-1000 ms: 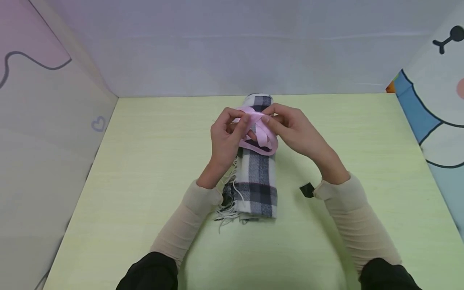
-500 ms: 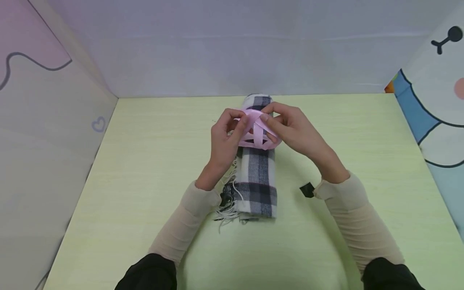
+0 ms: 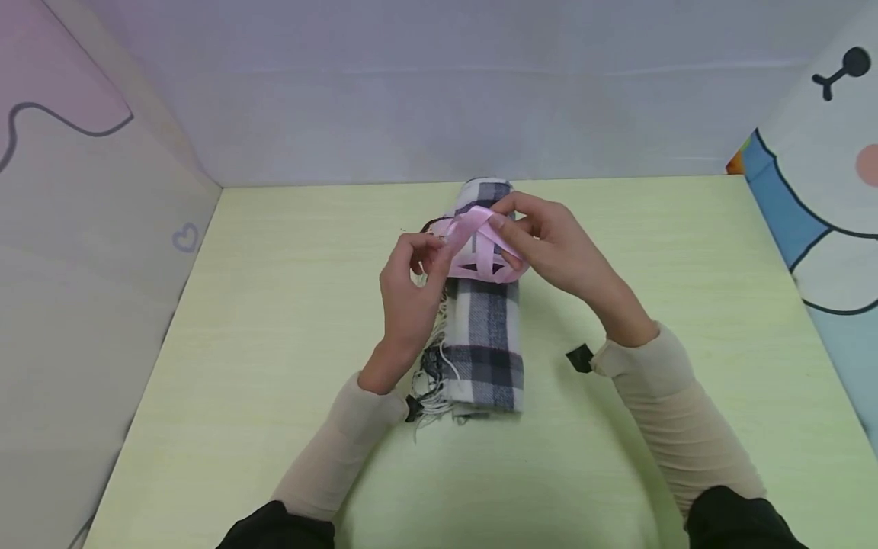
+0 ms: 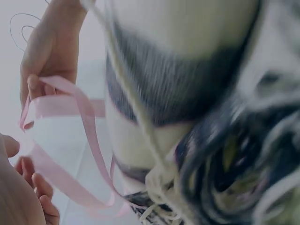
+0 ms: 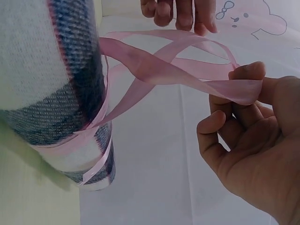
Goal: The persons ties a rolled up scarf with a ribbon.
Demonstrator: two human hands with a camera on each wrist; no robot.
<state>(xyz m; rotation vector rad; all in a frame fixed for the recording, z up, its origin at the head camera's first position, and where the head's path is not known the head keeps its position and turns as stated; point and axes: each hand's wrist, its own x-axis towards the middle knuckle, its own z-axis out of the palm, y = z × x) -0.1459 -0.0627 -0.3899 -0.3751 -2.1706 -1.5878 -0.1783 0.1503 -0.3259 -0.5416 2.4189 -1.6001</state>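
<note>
A rolled plaid scarf (image 3: 488,343) in white, grey and dark blue lies lengthwise on the table, its fringe (image 3: 432,396) at the left side. Round its upper part runs a pink satin ribbon (image 3: 473,221), with crossing loops standing up from it. My right hand (image 3: 562,244) pinches a fold of the ribbon between thumb and fingers, seen closely in the right wrist view. Left of the roll, my left hand (image 3: 411,293) has thumb and forefinger together at another stretch of ribbon. In the left wrist view the left hand (image 4: 18,192) shows only partly, ribbon running from its fingers.
The pale yellow-green table (image 3: 274,343) meets a light back wall (image 3: 439,114). A printed panel (image 3: 830,198) stands along the right side, a white one (image 3: 103,290) along the left. Small black tabs (image 3: 581,358) show at the sleeve cuffs.
My left hand has moved left and toward me, drawing its stretch of ribbon away from the right hand. The lower ribbon loop has risen. My right hand has barely moved.
</note>
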